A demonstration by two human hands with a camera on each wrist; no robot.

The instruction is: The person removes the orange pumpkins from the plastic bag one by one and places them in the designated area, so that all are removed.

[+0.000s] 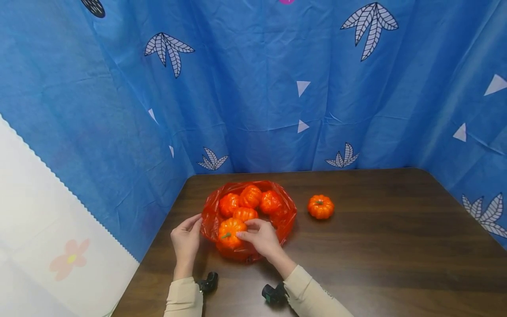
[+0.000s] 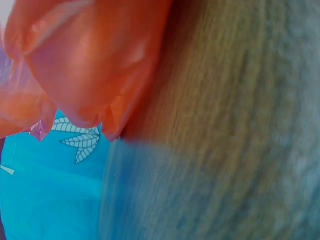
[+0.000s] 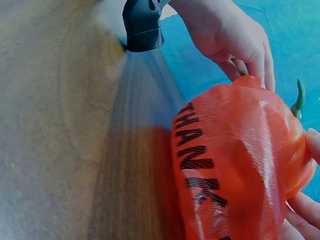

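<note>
Containing four pumpkins (image 1: 250,195), the bag (image 1: 233,254) is pinched by the left grip (image 1: 186,240), another pumpkin (image 1: 229,228) by the right grip (image 1: 263,237).

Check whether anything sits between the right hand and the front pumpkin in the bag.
Nothing visible does. The right hand holds the front pumpkin directly. In the right wrist view the red bag covers part of the pumpkin's side, but the fingers touch it beyond the plastic.
</note>
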